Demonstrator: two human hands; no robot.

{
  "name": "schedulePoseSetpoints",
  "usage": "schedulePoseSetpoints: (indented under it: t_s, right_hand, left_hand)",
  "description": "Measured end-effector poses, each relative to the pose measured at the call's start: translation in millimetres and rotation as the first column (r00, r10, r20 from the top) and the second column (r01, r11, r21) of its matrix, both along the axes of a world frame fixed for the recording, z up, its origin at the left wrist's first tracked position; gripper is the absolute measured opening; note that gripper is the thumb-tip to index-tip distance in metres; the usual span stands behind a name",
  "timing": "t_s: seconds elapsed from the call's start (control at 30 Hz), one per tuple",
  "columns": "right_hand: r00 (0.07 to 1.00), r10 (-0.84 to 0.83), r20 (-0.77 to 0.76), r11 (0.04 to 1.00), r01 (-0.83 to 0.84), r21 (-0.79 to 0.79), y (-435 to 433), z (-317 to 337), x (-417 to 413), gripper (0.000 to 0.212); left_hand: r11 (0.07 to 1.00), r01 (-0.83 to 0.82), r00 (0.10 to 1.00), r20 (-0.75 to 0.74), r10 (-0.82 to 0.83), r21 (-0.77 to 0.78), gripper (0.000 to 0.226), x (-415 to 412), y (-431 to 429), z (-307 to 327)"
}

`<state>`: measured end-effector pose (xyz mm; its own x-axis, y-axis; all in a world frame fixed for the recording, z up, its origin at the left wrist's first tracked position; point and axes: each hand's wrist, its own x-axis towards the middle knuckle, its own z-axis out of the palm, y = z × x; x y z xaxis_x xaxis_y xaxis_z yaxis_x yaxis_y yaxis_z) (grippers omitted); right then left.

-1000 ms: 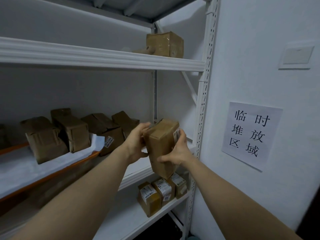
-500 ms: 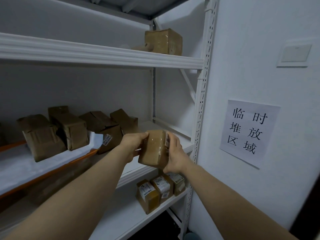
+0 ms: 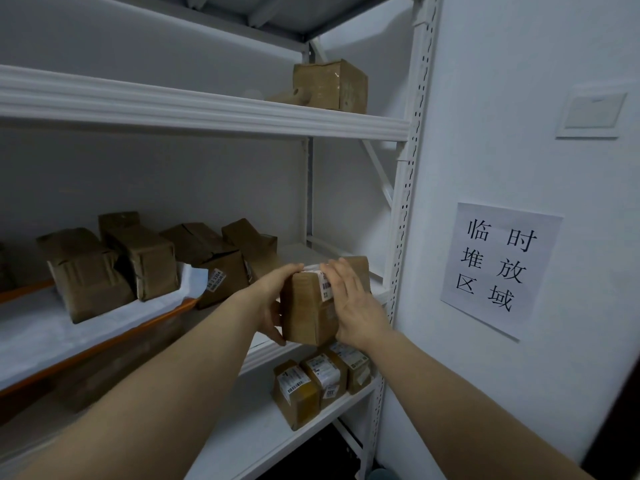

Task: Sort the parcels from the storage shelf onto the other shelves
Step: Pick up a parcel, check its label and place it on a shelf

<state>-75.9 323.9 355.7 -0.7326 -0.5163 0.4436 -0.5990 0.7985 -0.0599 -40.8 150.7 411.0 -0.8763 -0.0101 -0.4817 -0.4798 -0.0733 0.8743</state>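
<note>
**Parcel held at middle shelf edge, both hands on it**

Head view (only cam): I see the parcel (image 3: 310, 308), brown taped box w/ white label on its top right, gripped between both hands at the front right of the middle shelf (image 3: 375, 294). Left hand (image 3: 273, 301) wraps its left side, thumb on top, fingers curled under. Right hand (image 3: 353, 306) lies flat w/ fingers spread against the right face, near the label. Box looks at or just over the shelf lip, can't tell if it's resting on it or in the air.

Other parcels: row on the white liner (image 3: 194, 284) to the left, three labelled boxes (image 3: 320, 384) on the lower shelf right below, one box (image 3: 330, 85) up top.

Risks, my guess: right hand is only pressing, not gripping, so if the left lets go early the box could tip off the lip onto the boxes below. The upright post (image 3: 403, 216) is close, could clip a corner.

Hidden: box underside, left fingertips, label text too blurred, shelf cut off at left
</note>
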Motion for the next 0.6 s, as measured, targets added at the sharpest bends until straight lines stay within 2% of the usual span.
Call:
schedulePoseSetpoints:
  t_s: [0.07, 0.13, 0.2, 0.23, 0.27, 0.3, 0.33, 0.37, 0.4, 0.43, 0.5, 0.6]
  right_hand:
    - [0.999, -0.034, -0.023, 0.999, 0.034, 0.010, 0, 3, 4, 0.119]
    - [0.997, -0.066, 0.042, 0.997, 0.067, -0.024, 0, 6, 6, 0.119]
    - [0.973, -0.054, 0.223, 0.980, 0.094, -0.174, -1, 11, 5, 0.121]
    - [0.943, -0.023, 0.331, 0.944, 0.129, -0.302, -3, 15, 4, 0.119]
    - [0.904, 0.023, 0.426, 0.869, 0.193, -0.456, -3, 18, 1, 0.111]
    - [0.857, 0.097, 0.507, 0.732, 0.284, -0.619, -3, 20, -3, 0.097]
    - [0.783, 0.208, 0.586, 0.538, 0.409, -0.737, -2, 22, -6, 0.079]
    - [0.665, 0.367, 0.650, 0.352, 0.548, -0.759, -1, 23, -9, 0.067]
    - [0.533, 0.517, 0.670, 0.253, 0.652, -0.715, 2, 20, -11, 0.069]
    - [0.431, 0.604, 0.670, 0.256, 0.691, -0.675, 3, 19, -10, 0.079]
    - [0.355, 0.649, 0.673, 0.309, 0.686, -0.659, 5, 16, -9, 0.105]
    - [0.419, 0.618, 0.665, 0.297, 0.659, -0.691, 6, 9, -13, 0.121]
  left_hand:
    - [0.997, 0.006, 1.000, 0.007, -0.007, 0.071, 0.067, 0, 1, -1]
    - [0.995, -0.014, 1.000, -0.005, 0.014, 0.094, 0.059, 0, 4, 1]
    - [0.995, -0.062, 0.997, -0.037, 0.065, 0.076, 0.048, 0, 9, 2]
    - [0.995, -0.085, 0.995, -0.054, 0.088, 0.059, 0.044, 0, 11, 2]
    - [0.994, -0.097, 0.992, -0.072, 0.100, 0.048, 0.041, -1, 12, 1]
    - [0.994, -0.098, 0.991, -0.089, 0.101, 0.042, 0.039, -2, 13, 1]
    - [0.994, -0.096, 0.989, -0.109, 0.100, 0.043, 0.039, -3, 13, 0]
    - [0.995, -0.089, 0.988, -0.126, 0.094, 0.044, 0.040, -4, 13, -1]
    - [0.996, -0.074, 0.987, -0.136, 0.080, 0.045, 0.041, -4, 14, -3]
    - [0.998, -0.048, 0.988, -0.143, 0.054, 0.042, 0.041, -2, 15, -4]
    - [0.999, 0.032, 0.989, -0.145, -0.028, 0.025, 0.037, -1, 18, -6]
    - [0.986, 0.147, 0.979, -0.130, -0.157, -0.081, 0.025, 4, 23, -3]
